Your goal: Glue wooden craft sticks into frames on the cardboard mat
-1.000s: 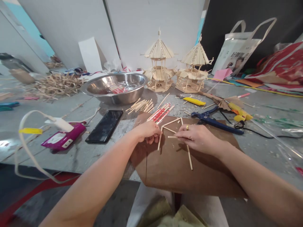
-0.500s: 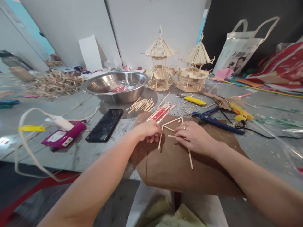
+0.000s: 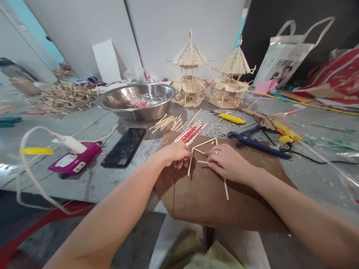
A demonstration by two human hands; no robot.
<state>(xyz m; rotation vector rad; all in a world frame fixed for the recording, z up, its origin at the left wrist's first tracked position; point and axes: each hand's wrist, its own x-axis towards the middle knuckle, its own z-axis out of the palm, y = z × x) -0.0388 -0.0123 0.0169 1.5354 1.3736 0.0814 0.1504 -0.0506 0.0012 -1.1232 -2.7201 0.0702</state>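
Observation:
Thin wooden sticks lie joined at angles on a brown sheet. My left hand is closed at the left end of this stick shape, its fingertips pinched on the stick by the corner. My right hand, with a ring on one finger, bends over the right side. Its fingers press on the sticks, and one stick sticks out below the palm. Another short stick shows at its fingertips. Behind my left hand lie sticks in red and white wrappers.
Behind are a steel bowl, loose sticks and two stick pagodas. A phone and purple power bank lie left. Blue pliers, a yellow cutter and a yellow glue gun lie right.
My right hand's fingertips have shifted slightly left along the sticks. My left hand has stayed in place.

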